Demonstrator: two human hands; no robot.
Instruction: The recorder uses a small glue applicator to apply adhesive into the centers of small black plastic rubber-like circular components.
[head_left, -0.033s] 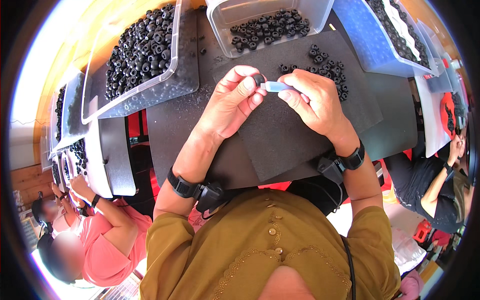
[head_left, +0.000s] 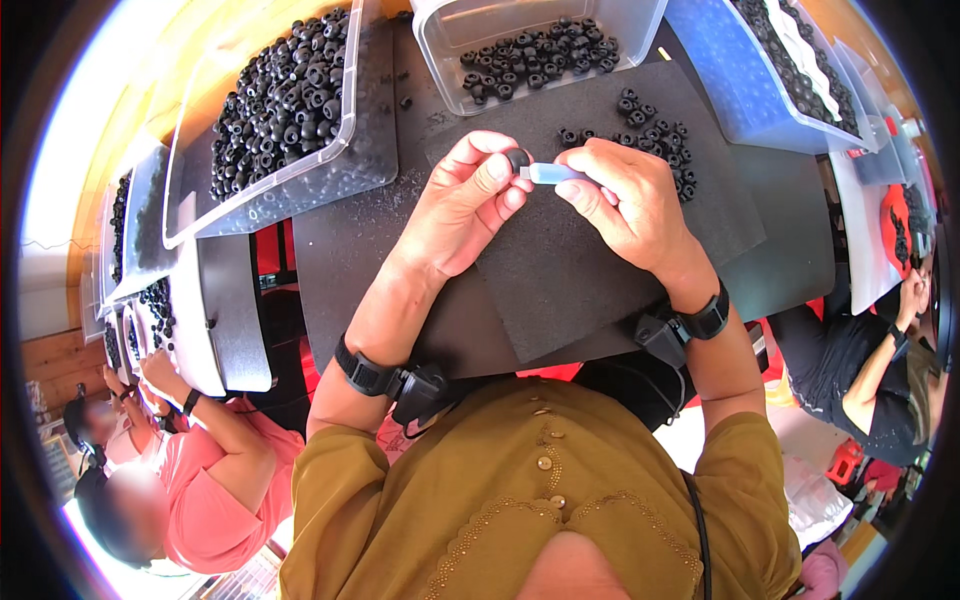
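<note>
small black ring pinched at the tip of a pale blue tube

seen from above, over a black foam mat (head_left: 600,270) on a dark table (head_left: 790,250). left hand (head_left: 465,205) raised above the mat, thumb and forefinger closed tight on a small black rubber ring (head_left: 518,159). right hand (head_left: 630,200) just beside it, fingers curled shut around a pale blue tube (head_left: 552,174), held roughly level, its tip meeting the ring. both hands nearly touching, roughly centred over the mat's upper half. black wrist straps with small devices on both forearms.

on the mat, just beyond the right hand, a loose cluster of black rings (head_left: 655,135), lying apart from the fingers. farther back, a clear plastic tub (head_left: 640,20) holding a shallow layer of the same black pieces. to the left, a larger clear bin (head_left: 360,150) heaped with more of them, standing tilted at the table's edge. to the right, a blue-tinted bin (head_left: 720,90), also filled with dark pieces.

at the lower left, another person in a pink top (head_left: 215,500), hand by a further row of trays. at the far right, a second person in black (head_left: 840,360), forearm raised. at the bottom, the wearer's olive-brown buttoned shirt (head_left: 520,500).
</note>
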